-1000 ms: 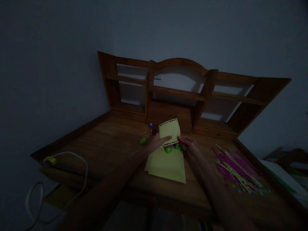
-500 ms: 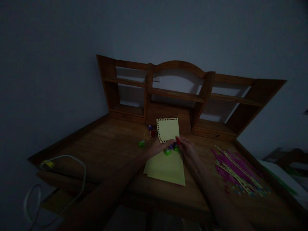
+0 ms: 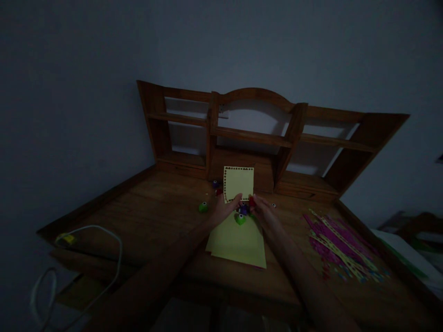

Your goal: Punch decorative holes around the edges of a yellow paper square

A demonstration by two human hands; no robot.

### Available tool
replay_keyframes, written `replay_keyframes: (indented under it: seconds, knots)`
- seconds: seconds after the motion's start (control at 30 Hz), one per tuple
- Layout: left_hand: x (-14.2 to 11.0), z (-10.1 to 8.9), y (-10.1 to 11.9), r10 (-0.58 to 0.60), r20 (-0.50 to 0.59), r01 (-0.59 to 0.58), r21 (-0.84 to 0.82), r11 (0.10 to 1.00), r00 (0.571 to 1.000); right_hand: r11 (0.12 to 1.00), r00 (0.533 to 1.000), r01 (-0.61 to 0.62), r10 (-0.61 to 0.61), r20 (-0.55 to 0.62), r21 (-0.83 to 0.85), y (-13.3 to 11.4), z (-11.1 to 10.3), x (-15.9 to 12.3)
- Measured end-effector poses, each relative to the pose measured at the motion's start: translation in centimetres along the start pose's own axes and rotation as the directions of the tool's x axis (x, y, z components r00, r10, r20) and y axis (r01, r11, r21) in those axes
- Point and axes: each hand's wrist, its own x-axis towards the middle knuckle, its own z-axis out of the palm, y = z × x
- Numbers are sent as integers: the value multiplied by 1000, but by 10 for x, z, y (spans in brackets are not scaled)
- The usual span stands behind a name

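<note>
My left hand point(image 3: 224, 210) pinches the lower edge of a small yellow paper square point(image 3: 238, 182) with punched holes along its border, holding it upright above the desk. My right hand point(image 3: 262, 213) is closed on a small red punch point(image 3: 252, 201) at the square's lower right corner. Just below the hands, a purple punch point(image 3: 244, 210) and a green punch point(image 3: 240, 219) rest on a stack of yellow sheets point(image 3: 238, 242) lying flat on the wooden desk point(image 3: 155, 216).
Another green punch point(image 3: 203, 207) and purple and red punches point(image 3: 216, 186) sit left of the square. A pile of punched pink and yellow paper strips point(image 3: 337, 244) lies at the right. A wooden shelf unit point(image 3: 249, 133) backs the desk. A white cable point(image 3: 104, 240) hangs off the left corner.
The yellow square has turned from tilted to squarely upright and moved slightly left. Both hands stayed close together at its lower edge.
</note>
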Motion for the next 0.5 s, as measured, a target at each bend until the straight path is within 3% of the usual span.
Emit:
replay_keyframes:
  seconds: [0.23, 0.5]
  knots:
    - [-12, 3, 11, -70, 81, 78, -90, 993, 994, 998, 997, -57, 57, 44, -15, -10, 6, -6]
    - [-17, 8, 16, -120, 34, 124, -135, 983, 992, 997, 994, -42, 49, 98, -66, -28, 17, -24]
